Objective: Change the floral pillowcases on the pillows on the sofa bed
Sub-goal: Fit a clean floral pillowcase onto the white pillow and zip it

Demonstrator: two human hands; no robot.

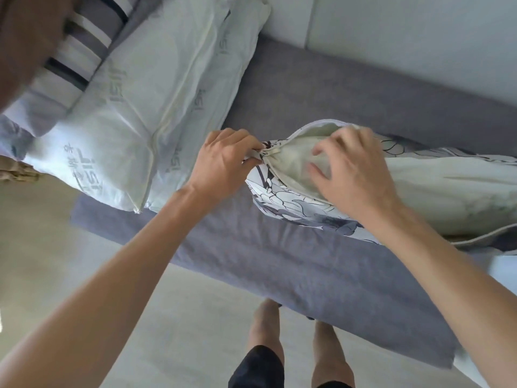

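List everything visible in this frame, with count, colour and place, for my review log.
Floral zippered pillowcase: one, white with grey-blue flowers, on the sofa bed at right, zip end open.
Cream inner pillow: one, inside the floral case, exposed at the opening.
Bare white pillows with grey print: two, stacked at upper left.
Striped grey-and-white cushion: one, far upper left.
Grey fabric sofa bed: one, across the middle.
Pale floor: below.
Left hand: pinches the case's zip end.
Right hand: fingers curled, over the opening on the inner pillow.
Bare legs, dark shorts: bottom centre.
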